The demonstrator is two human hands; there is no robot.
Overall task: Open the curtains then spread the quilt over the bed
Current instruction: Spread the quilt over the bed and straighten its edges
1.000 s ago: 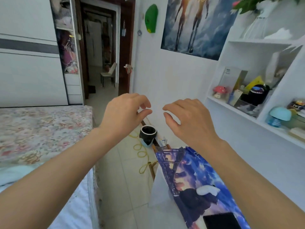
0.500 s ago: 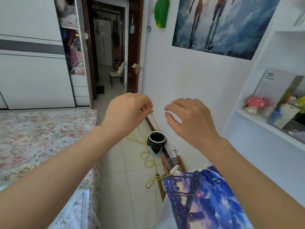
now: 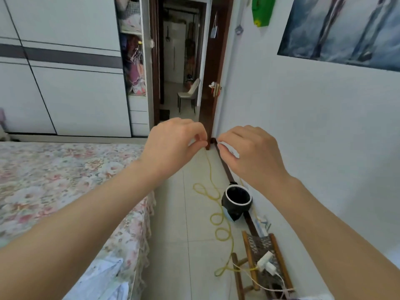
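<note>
The bed (image 3: 65, 176) with a floral sheet fills the left side. A pale blue and white fabric (image 3: 108, 276), perhaps the quilt, lies bunched at the bed's near corner. No curtains are in view. Both my arms reach forward over the aisle. My left hand (image 3: 173, 146) is loosely curled, thumb against the forefinger, with nothing in it. My right hand (image 3: 251, 154) hangs beside it, fingers bent, a small gap between thumb and fingers, also holding nothing. The two hands are almost touching at the fingertips.
A tiled aisle (image 3: 190, 234) runs between bed and right wall to an open doorway (image 3: 181, 61). On the floor lie a yellow cord (image 3: 218, 221), a black cup (image 3: 237, 200) and a wooden rack (image 3: 264, 263) with a white charger. White wardrobes (image 3: 65, 72) stand behind the bed.
The view has swung left and up: the shelf unit and the blue printed cloth have left the frame. My hands stay raised and have drawn closer together.
</note>
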